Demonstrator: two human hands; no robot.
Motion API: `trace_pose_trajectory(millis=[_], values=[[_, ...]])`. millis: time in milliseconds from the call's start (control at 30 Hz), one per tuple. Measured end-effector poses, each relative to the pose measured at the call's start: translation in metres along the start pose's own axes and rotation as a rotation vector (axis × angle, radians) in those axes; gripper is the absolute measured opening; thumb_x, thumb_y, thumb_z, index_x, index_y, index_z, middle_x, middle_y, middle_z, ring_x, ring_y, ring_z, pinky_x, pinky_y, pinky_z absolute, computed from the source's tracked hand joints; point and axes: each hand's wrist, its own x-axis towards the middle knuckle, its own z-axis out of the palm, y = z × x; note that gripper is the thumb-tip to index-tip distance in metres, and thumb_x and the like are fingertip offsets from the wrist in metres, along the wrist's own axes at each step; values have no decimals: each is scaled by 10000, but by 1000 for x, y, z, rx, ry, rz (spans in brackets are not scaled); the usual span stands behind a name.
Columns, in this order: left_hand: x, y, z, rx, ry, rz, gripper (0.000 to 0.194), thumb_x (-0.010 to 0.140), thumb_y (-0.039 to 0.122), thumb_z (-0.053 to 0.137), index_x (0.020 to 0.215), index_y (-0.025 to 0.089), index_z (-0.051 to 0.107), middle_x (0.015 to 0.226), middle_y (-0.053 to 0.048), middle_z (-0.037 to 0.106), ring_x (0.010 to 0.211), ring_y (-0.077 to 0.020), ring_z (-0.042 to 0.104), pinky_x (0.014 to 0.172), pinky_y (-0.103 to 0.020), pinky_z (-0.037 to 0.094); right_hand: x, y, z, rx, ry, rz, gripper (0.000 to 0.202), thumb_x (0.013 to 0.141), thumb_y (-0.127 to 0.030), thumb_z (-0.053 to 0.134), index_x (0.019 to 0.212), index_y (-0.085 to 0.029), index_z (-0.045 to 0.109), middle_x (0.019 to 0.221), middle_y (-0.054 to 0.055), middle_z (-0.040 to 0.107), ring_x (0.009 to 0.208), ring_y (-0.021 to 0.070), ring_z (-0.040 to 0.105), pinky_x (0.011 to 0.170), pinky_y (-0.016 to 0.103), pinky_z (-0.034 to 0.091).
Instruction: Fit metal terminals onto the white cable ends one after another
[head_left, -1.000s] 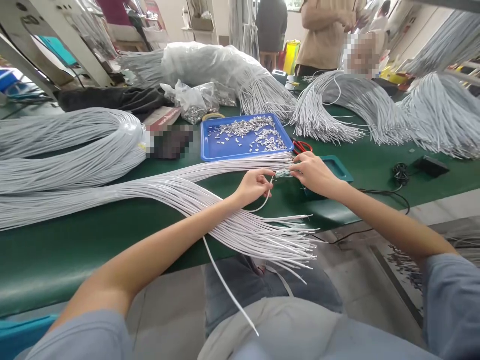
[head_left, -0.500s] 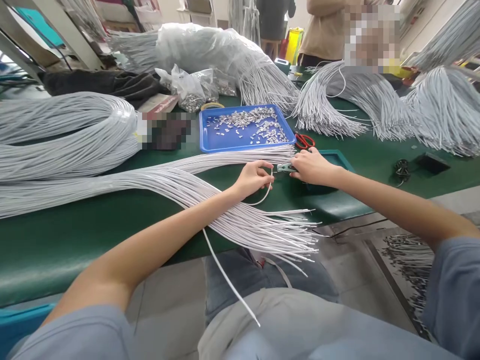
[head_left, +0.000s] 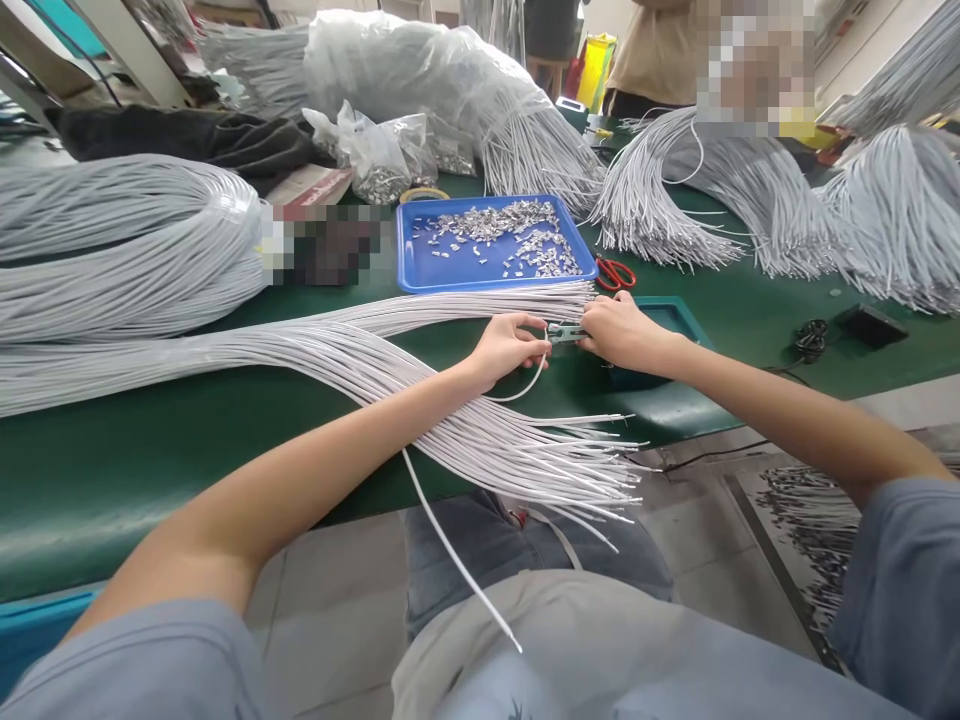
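One wire (head_left: 534, 382) is pinched in your left hand (head_left: 509, 350); your right hand (head_left: 624, 333) grips the pliers (head_left: 564, 333) beside it.

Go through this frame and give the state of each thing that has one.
Left hand: pinching a white cable
Right hand: closed on a small hand tool, jaws unclear
Blue tray: upright, partly filled with metal pieces
Red-handled tool: lying flat, unheld
Black cord: coiled
Clear bags: bulging, closure unclear

Green tabletop (head_left: 150, 470) | blue tray (head_left: 439, 274) | red-handled tool (head_left: 616, 275) | pale cable bundles (head_left: 255, 345) | black box (head_left: 871, 325)
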Motion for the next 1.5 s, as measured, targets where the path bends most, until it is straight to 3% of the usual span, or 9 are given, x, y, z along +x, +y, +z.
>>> trace_pose_trajectory(millis=[233,400,567,833,967,1033,1233,1333,1500], values=[[3,-5,-1,36,-1,11,218,746,39,688,946,73,608,548,-23,676,437,-82,571,432,-158,377,3,-3,0,17,2,-4,244,913,-206,508,982,-48,680,1074,211,677,1086,348,584,900,483,397],[2,-5,-2,55,-10,40,241,729,54,713,945,85,611,532,-10,667,461,-96,608,469,-161,422,3,17,4,174,57,-52,338,942,-369,486,945,-100,692,1124,168,664,1143,329,561,985,490,355],[-1,-4,-2,70,-25,32,243,724,47,707,944,87,610,542,-12,673,473,-99,616,478,-165,432,2,32,14,337,213,99,444,993,-286,275,1093,-108,670,1131,172,679,1092,307,607,883,404,420],[-3,-3,-7,21,53,61,268,710,60,698,965,84,620,567,-5,670,483,-103,627,458,-163,408,2,40,21,419,332,120,389,950,-230,346,1049,-102,700,1087,177,705,1052,296,637,895,398,461],[-5,-2,-7,-32,58,129,370,696,98,711,1052,86,614,580,7,670,484,-102,626,458,-162,404,-2,23,16,622,708,59,325,906,-166,408,1057,-125,694,1083,139,707,1034,237,648,912,367,507],[-6,-1,-7,-53,64,140,414,687,112,718,1085,84,605,581,10,671,483,-102,625,464,-166,410,0,7,16,752,834,4,291,886,-166,432,1017,-145,691,1035,118,709,918,202,660,758,319,553],[-5,-2,-8,-118,48,105,256,596,175,798,792,75,666,596,-19,675,494,-116,639,471,-185,420,20,-35,41,1079,887,-60,259,860,-190,477,1053,-158,646,1002,96,712,870,166,664,701,296,575],[-6,-1,-7,-152,7,112,275,574,206,820,774,77,682,601,-26,679,494,-120,638,471,-192,417,24,-39,53,1188,949,-72,270,868,-214,506,1111,-168,616,983,81,714,872,157,673,729,301,581],[-6,1,-7,-189,-51,140,327,559,268,863,772,92,687,603,-10,673,502,-115,640,471,-192,423,21,-34,56,1095,972,-165,195,860,-207,561,1033,-186,648,992,62,687,851,142,650,718,289,582]])
